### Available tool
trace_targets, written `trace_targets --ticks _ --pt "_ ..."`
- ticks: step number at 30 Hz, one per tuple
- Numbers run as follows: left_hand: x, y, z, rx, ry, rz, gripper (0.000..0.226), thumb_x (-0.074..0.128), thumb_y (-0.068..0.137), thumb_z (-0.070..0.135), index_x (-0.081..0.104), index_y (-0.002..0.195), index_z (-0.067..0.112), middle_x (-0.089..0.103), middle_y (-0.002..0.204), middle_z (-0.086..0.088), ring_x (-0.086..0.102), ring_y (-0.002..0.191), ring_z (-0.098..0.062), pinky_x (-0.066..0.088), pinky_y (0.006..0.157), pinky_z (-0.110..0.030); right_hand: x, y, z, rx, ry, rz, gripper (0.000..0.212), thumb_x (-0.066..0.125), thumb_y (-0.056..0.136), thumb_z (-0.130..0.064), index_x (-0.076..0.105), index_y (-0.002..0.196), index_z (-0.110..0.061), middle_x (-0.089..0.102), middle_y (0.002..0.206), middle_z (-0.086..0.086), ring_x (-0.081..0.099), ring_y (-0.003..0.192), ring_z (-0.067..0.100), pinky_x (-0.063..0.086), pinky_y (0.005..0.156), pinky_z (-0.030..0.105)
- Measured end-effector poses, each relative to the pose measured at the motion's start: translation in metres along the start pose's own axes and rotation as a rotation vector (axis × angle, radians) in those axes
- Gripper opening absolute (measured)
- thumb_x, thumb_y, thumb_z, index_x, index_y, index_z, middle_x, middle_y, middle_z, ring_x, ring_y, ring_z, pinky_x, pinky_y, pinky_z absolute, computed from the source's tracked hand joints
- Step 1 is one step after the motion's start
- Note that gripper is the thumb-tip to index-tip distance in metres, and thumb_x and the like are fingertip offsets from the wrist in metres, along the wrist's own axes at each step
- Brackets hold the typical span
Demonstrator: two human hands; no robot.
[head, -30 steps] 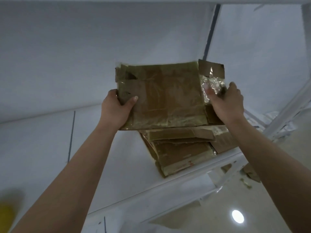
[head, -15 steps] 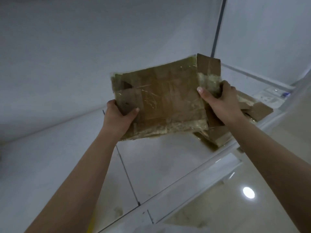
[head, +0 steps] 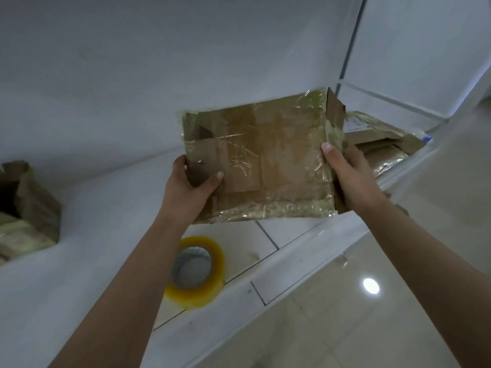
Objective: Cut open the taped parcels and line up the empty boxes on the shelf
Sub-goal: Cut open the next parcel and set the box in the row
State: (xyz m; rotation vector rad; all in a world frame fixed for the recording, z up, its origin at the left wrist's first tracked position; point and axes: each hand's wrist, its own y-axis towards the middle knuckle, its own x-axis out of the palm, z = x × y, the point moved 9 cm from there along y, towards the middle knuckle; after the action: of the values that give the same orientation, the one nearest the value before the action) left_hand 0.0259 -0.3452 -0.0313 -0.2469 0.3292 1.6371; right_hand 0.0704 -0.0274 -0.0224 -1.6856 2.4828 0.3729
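Observation:
I hold a brown cardboard box [head: 263,160], wrapped in shiny clear tape, up in the air above the white shelf [head: 111,213]. My left hand [head: 190,185] grips its lower left corner, thumb across the front face. My right hand [head: 348,173] grips its right side, thumb on the front and fingers behind, by a loose flap. Behind the right hand lies a pile of flattened taped boxes [head: 382,144] on the shelf. An open taped box [head: 25,208] stands at the shelf's far left.
A roll of yellow packing tape [head: 198,272] lies on the shelf under my left forearm. The shelf's front rail [head: 305,264] runs diagonally; past it is glossy tiled floor [head: 372,301]. A white wall backs the shelf.
The view has swung left along the shelf, carrying the held box away from the pile at the right. The tape roll and the open box at the left have come into sight.

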Motion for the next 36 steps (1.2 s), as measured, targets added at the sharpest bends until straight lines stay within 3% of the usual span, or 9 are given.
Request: trace_targets --ticks 4,8,11,16,21,27,31,33,36 --pt "-0.043 -0.043 -0.011 -0.002 -0.002 -0.022 0.053 0.071 0.085 0.044 0.051 0.132 0.028 0.062 0.114 0.007 0.063 0.099 -0.012 0.054 0.080 -0.029 0.027 -0.058 -0.007 0.004 0.115 -0.047 0.077 0.062 0.073 -0.077 0.056 0.131 -0.027 0.067 0.123 -0.004 0.065 0.112 0.014 0.052 0.098 0.041" --pt "-0.083 -0.093 -0.022 -0.050 -0.162 -0.093 0.020 0.058 0.092 0.049 0.066 0.107 0.037 0.069 0.108 0.010 0.066 0.097 -0.009 0.054 0.080 -0.027 0.035 -0.120 -0.006 0.049 0.155 0.010 0.058 0.051 0.088 -0.063 0.042 0.128 -0.021 0.062 0.113 -0.010 0.062 0.095 -0.001 0.053 0.075 0.015" --pt "-0.115 -0.126 -0.026 -0.015 -0.160 -0.104 0.012 0.058 0.093 0.049 0.068 0.096 0.044 0.071 0.103 0.014 0.068 0.097 -0.009 0.055 0.080 -0.027 0.038 -0.162 -0.005 0.083 0.146 0.093 0.066 0.050 0.084 -0.072 0.038 0.120 -0.018 0.058 0.121 0.004 0.062 0.103 0.010 0.052 0.083 0.027" --pt "-0.172 -0.169 -0.036 0.048 -0.021 -0.060 0.056 0.060 0.091 0.053 0.045 0.142 0.034 0.064 0.119 0.008 0.064 0.103 -0.011 0.055 0.083 -0.032 0.069 -0.208 -0.028 0.056 0.086 0.059 0.061 0.040 0.086 -0.077 0.053 0.108 -0.022 0.057 0.124 0.008 0.059 0.109 0.016 0.047 0.098 0.037" --pt "-0.230 -0.184 -0.042 0.018 -0.230 0.037 0.037 0.032 0.103 0.047 0.059 0.120 0.028 0.069 0.103 0.010 0.067 0.091 -0.007 0.050 0.076 -0.025 0.103 -0.227 -0.058 0.003 0.179 -0.050 0.064 0.036 0.090 -0.074 0.077 0.093 -0.025 0.076 0.100 0.003 0.070 0.099 0.021 0.050 0.099 0.048" --pt "-0.282 -0.176 -0.047 0.114 -0.303 0.020 0.049 0.031 0.097 0.053 0.054 0.135 0.034 0.063 0.128 0.009 0.058 0.119 -0.012 0.048 0.099 -0.040 0.156 -0.218 -0.086 0.110 0.172 -0.127 0.083 0.044 0.055 -0.098 0.079 0.085 -0.030 0.074 0.102 0.008 0.067 0.104 0.028 0.046 0.103 0.047" --pt "-0.322 -0.160 -0.062 0.130 -0.231 0.063 0.040 0.035 0.090 0.061 0.054 0.124 0.050 0.062 0.127 0.004 0.056 0.121 -0.015 0.043 0.107 -0.042 0.201 -0.206 -0.093 0.164 0.299 -0.114 0.045 0.043 0.097 -0.057 0.066 0.078 -0.024 0.066 0.077 -0.003 0.060 0.084 0.017 0.046 0.092 0.034" --pt "-0.341 -0.149 -0.072 0.118 -0.231 0.087 0.035 0.038 0.087 0.062 0.053 0.118 0.056 0.060 0.130 0.001 0.054 0.123 -0.016 0.040 0.111 -0.042 0.223 -0.200 -0.088 0.148 0.303 -0.140 0.042 0.043 0.102 -0.044 0.060 0.072 -0.020 0.057 0.069 -0.001 0.052 0.072 0.014 0.041 0.076 0.031" --pt "-0.364 -0.125 -0.090 0.041 -0.281 0.081 0.042 0.043 0.095 0.053 0.054 0.134 0.041 0.058 0.134 -0.003 0.053 0.126 -0.021 0.038 0.113 -0.045 0.257 -0.200 -0.086 0.223 0.363 -0.142 0.033 0.052 0.096 -0.043 0.060 0.073 -0.021 0.057 0.061 -0.006 0.052 0.068 0.013 0.040 0.073 0.031"
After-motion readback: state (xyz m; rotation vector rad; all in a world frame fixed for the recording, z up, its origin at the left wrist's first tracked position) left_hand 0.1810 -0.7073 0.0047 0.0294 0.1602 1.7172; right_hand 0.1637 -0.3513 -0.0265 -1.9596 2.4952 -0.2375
